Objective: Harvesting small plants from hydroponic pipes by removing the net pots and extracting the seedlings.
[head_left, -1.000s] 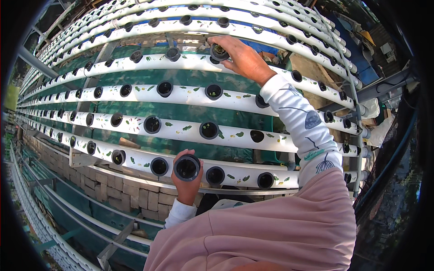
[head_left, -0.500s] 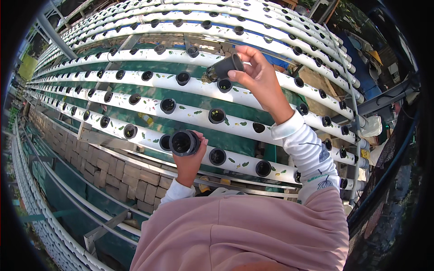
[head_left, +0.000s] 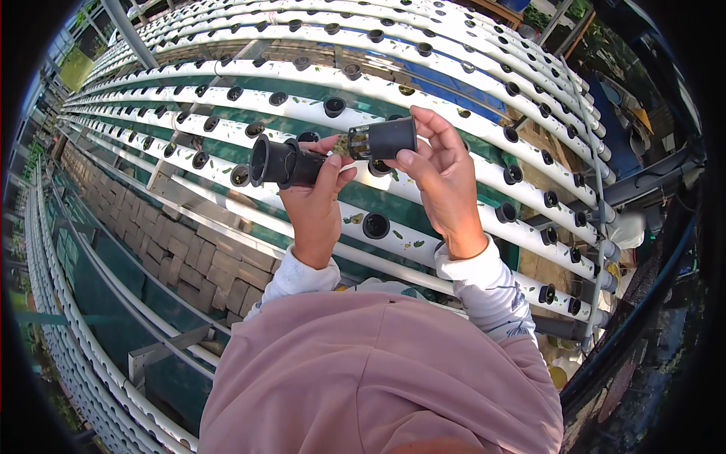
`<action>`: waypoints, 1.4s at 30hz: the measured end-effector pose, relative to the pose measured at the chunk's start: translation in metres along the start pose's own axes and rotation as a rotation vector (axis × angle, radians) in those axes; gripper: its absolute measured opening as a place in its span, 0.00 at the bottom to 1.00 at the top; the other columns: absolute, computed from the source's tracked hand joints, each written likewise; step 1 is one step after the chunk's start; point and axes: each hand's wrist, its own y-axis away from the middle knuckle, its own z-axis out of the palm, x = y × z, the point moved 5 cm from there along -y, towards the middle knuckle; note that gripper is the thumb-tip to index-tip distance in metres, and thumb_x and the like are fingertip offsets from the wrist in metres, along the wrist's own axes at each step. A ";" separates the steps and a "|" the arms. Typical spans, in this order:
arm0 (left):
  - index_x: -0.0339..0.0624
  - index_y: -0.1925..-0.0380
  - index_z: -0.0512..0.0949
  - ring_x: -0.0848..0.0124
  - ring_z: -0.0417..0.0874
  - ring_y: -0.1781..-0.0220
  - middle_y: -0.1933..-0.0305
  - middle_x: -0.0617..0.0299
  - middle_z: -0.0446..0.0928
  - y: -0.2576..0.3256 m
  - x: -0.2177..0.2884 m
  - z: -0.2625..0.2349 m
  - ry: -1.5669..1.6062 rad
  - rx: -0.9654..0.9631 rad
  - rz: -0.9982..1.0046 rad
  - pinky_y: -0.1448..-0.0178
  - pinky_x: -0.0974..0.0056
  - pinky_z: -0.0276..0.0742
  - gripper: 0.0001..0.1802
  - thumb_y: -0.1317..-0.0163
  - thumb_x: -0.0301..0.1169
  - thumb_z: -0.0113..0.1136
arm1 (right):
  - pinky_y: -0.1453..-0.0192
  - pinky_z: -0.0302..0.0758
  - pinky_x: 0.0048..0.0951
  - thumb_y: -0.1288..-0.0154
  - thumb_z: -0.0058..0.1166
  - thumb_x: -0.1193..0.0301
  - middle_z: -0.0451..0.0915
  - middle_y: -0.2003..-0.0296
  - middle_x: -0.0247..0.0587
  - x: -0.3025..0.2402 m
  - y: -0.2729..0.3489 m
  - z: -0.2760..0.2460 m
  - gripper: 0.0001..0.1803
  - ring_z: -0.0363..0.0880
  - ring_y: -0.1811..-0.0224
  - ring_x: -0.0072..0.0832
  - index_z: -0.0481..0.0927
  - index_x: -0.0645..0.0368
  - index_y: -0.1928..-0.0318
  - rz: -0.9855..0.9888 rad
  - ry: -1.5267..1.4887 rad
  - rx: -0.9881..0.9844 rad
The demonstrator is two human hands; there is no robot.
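Observation:
My left hand (head_left: 319,203) is closed around a stack of black net pots (head_left: 289,163), tipped on its side with the open rim facing left. Between the fingertips and thumb of my right hand (head_left: 448,181) is a single black net pot (head_left: 386,139), also lying sideways. Its slotted end points left and shows a pale brown growing plug (head_left: 342,146) at the bottom. The fingertips of my left hand are at that plug; whether they pinch it is hard to tell. Both hands are above the white growing pipes (head_left: 412,240), close together.
Rows of white pipes carry black pots in their holes, with small green leaf bits scattered on top. A nearby pot (head_left: 376,225) sits in the closest pipe. Grey metal framing (head_left: 178,185), brick paving (head_left: 181,261) and green sheeting lie below. A dark blue pipe curves along the right.
My left hand has risen with the stack and tipped it sideways. My right hand has come down slightly with its pot, bringing the slotted end to my left fingertips. The view has shifted.

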 end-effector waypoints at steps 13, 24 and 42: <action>0.41 0.53 0.76 0.70 0.86 0.57 0.56 0.61 0.82 0.004 -0.014 -0.016 -0.125 -0.112 -0.100 0.62 0.71 0.83 0.14 0.38 0.21 0.64 | 0.42 0.83 0.35 0.33 0.54 0.81 0.75 0.44 0.48 0.019 0.025 -0.017 0.27 0.81 0.46 0.33 0.63 0.72 0.35 -0.011 0.000 0.041; 0.37 0.57 0.76 0.73 0.83 0.60 0.58 0.60 0.80 0.015 -0.016 -0.021 -0.189 -0.161 -0.039 0.57 0.68 0.85 0.13 0.41 0.17 0.65 | 0.46 0.86 0.33 0.32 0.53 0.80 0.76 0.48 0.49 0.037 0.044 -0.016 0.23 0.82 0.48 0.33 0.65 0.72 0.38 0.153 -0.156 0.117; 0.40 0.55 0.75 0.75 0.80 0.60 0.58 0.63 0.79 0.019 -0.022 -0.007 -0.411 -0.318 -0.031 0.55 0.68 0.78 0.17 0.43 0.14 0.65 | 0.48 0.86 0.33 0.41 0.61 0.86 0.75 0.49 0.47 0.032 0.060 -0.035 0.29 0.82 0.49 0.32 0.67 0.69 0.39 0.097 -0.159 0.136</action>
